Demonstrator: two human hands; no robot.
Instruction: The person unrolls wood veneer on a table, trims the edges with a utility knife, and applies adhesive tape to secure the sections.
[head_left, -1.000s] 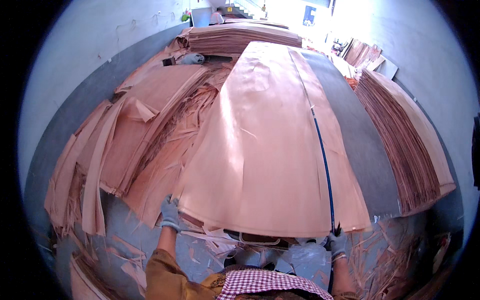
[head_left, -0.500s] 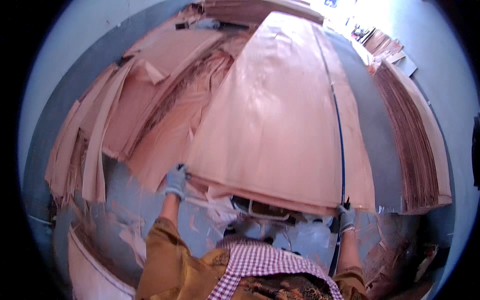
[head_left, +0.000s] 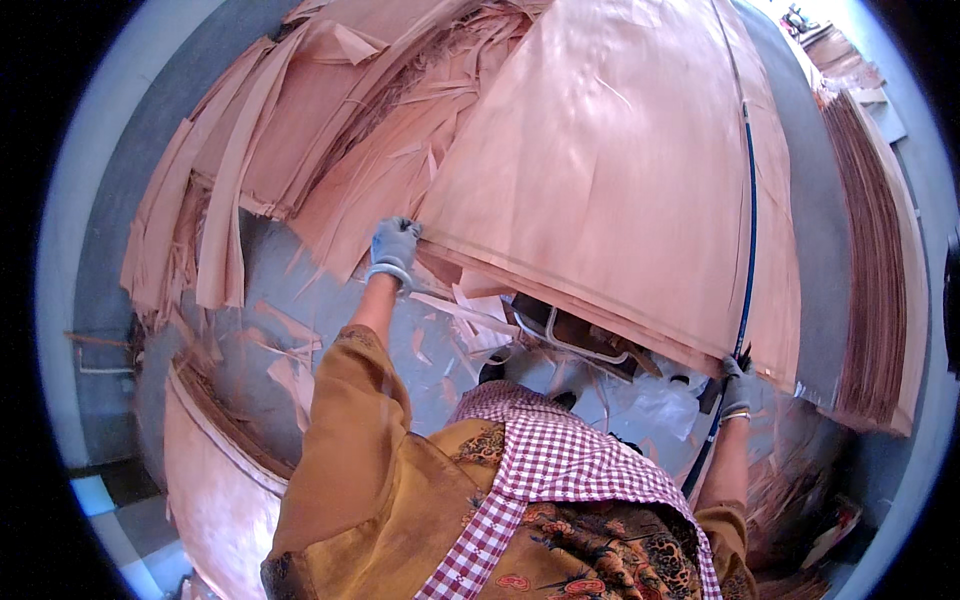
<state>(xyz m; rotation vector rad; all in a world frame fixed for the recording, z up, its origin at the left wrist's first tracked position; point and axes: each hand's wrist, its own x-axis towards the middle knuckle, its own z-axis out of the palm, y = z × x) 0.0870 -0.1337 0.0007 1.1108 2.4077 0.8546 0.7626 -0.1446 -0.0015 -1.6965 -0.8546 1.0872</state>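
A wide pinkish wood veneer sheet (head_left: 610, 180) lies on top of a low stack before me. My left hand (head_left: 393, 250), in a grey glove, is closed on its near left corner. At the near right edge my gloved right hand (head_left: 738, 388) has its fingers closed at the veneer, beside a long dark blue strip (head_left: 751, 210). This strip runs lengthwise over the sheet and hangs past the near edge. A small dark pointed tip shows above the right fingers; what it belongs to I cannot make out.
Crumpled, torn veneer (head_left: 400, 150) lies left of the stack, with loose strips (head_left: 222, 220) further left. A tall veneer stack (head_left: 870, 280) stands at the right. Below the near edge are a metal frame (head_left: 590, 350) and a clear plastic bag (head_left: 665, 405). Scraps litter the grey floor.
The view has tilted down and shifted, so the sheet and both hands sit further up and right in the picture. Both hands stay at the sheet's near corners.
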